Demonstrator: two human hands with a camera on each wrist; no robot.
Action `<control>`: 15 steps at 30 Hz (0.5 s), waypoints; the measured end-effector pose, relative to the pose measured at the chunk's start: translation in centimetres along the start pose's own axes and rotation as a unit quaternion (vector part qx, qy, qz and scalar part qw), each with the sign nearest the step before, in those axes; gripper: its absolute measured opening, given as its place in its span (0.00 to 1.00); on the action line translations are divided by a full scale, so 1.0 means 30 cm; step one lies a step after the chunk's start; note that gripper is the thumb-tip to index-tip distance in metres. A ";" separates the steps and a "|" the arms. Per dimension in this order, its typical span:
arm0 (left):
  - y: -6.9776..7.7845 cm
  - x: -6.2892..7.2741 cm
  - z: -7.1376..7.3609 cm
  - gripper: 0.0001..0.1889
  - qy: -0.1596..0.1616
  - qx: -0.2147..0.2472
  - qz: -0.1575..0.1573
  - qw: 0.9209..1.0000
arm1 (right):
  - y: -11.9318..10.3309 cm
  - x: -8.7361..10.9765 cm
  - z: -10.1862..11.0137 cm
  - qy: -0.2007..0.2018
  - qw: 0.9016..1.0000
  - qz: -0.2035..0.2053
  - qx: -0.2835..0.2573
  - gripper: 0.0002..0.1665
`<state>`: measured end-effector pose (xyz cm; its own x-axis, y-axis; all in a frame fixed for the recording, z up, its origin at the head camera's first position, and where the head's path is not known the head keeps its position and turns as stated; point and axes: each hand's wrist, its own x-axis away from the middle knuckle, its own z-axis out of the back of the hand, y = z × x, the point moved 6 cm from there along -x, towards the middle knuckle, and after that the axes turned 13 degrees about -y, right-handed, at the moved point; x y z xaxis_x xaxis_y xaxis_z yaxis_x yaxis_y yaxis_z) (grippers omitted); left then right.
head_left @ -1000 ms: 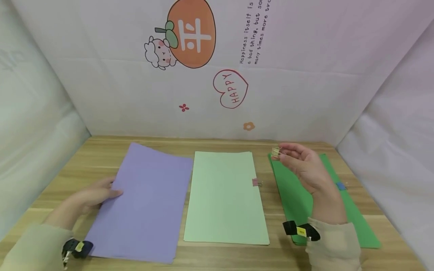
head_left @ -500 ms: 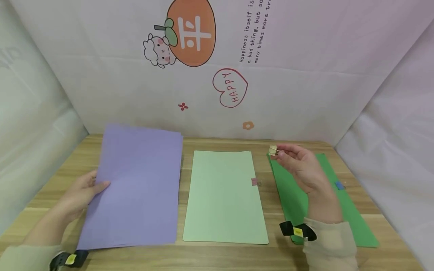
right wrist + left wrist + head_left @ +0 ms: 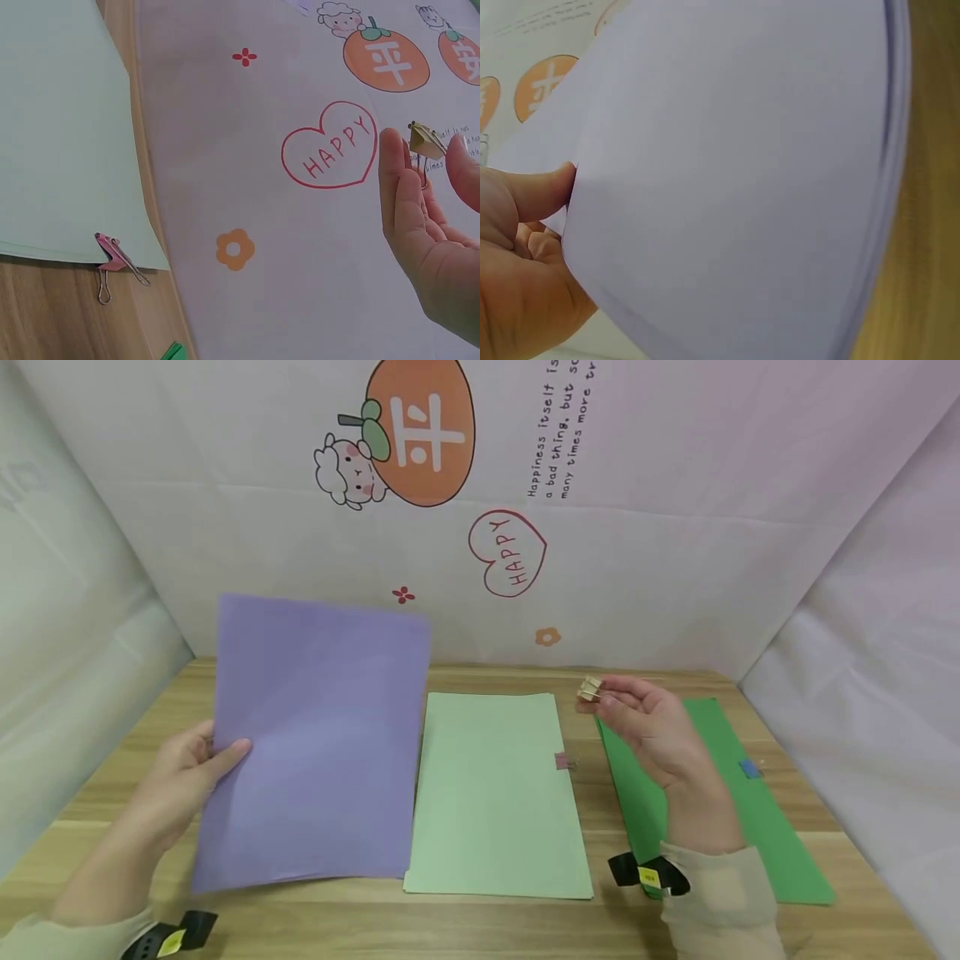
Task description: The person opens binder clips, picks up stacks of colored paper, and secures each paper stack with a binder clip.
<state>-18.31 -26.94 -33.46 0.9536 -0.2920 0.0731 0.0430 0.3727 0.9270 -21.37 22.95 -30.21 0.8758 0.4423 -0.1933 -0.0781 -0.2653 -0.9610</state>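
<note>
A stack of purple paper (image 3: 318, 743) is held tilted up off the table by my left hand (image 3: 176, 777), thumb on the front face and fingers behind its left edge. In the left wrist view the thumb (image 3: 544, 193) pinches the edge of the sheets (image 3: 735, 172), whose layers show at the far side. My right hand (image 3: 660, 727) holds a yellow-gold binder clip (image 3: 589, 688) by its wire handles, above the table's back. The right wrist view shows this clip (image 3: 425, 141) between thumb and fingers, its folded body pointing away from the palm.
Light green paper (image 3: 495, 793) lies mid-table, a pink binder clip (image 3: 562, 762) on its right edge. Dark green paper (image 3: 772, 827) with a blue binder clip (image 3: 750, 768) lies right, partly under my right forearm. A printed white cloth (image 3: 637, 585) rises behind the wooden table (image 3: 480, 931).
My left hand has lifted the purple stack off the table and tilted its top up, lately bringing it rightward. The right hand has drifted slightly left with the binder clip.
</note>
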 end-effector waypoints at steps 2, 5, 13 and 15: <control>0.024 0.007 0.001 0.11 0.013 -0.010 -0.005 1.000 | 0.001 -0.002 -0.009 -0.002 1.000 0.002 -0.003 0.14; 0.056 0.017 0.007 0.16 0.039 -0.038 -0.007 0.999 | 0.003 -0.006 -0.020 -0.003 1.000 0.006 -0.023 0.15; 0.112 0.038 0.032 0.12 0.074 0.033 -0.063 0.995 | -0.011 -0.006 -0.045 -0.013 0.997 0.014 -0.076 0.14; 0.126 0.038 0.028 0.14 0.075 0.075 -0.087 0.991 | -0.014 -0.007 -0.054 -0.013 0.997 0.016 -0.077 0.13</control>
<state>-17.31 -26.62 -29.57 0.9698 -0.2014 -0.1374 0.1762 0.1893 0.9660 -20.75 21.59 -29.44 0.8608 0.4537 -0.2307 -0.0300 -0.4072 -0.9128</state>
